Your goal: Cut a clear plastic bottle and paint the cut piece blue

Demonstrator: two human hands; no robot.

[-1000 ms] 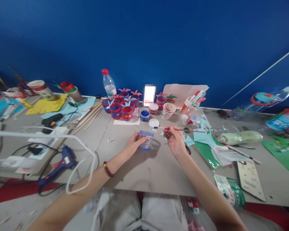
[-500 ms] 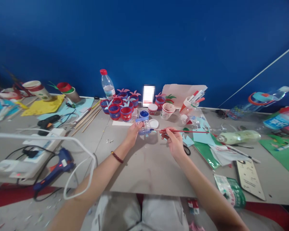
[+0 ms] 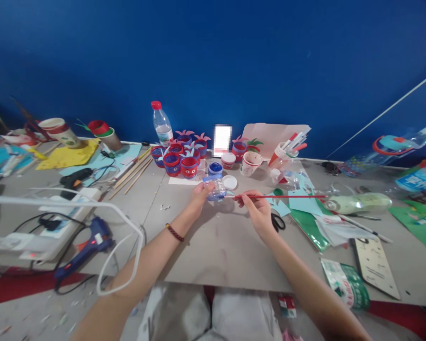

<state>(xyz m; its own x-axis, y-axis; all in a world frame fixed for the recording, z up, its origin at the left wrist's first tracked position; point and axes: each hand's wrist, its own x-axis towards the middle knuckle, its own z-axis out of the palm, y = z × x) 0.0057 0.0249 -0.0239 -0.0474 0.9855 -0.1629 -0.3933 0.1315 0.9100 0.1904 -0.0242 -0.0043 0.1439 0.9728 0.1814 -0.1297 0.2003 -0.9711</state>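
Observation:
My left hand (image 3: 199, 195) grips a clear plastic bottle piece (image 3: 216, 187) with blue paint at its ends, held on its side above the table. In my right hand (image 3: 254, 207) is a thin paintbrush (image 3: 284, 196) with a long red handle, pinched near its front end. The brush points left at the open end of the bottle piece; its bristles are hard to make out there. Just behind stands an open jar of blue paint (image 3: 215, 168), with a white lid (image 3: 230, 182) lying beside it. Black scissors (image 3: 278, 221) lie beyond my right wrist.
Several red and blue painted cups (image 3: 189, 167) stand behind on the left, by a water bottle (image 3: 162, 125). A paper cup (image 3: 251, 164) is at the back. Glue gun (image 3: 88, 244), power strip (image 3: 62, 227) and white cable (image 3: 120, 213) crowd the left; a green bottle (image 3: 358, 203) lies right.
The brush has shifted slightly left against the bottle piece, and its dark blue tip no longer shows clearly. The bottle piece is turned a little. The whole view has swung slightly left.

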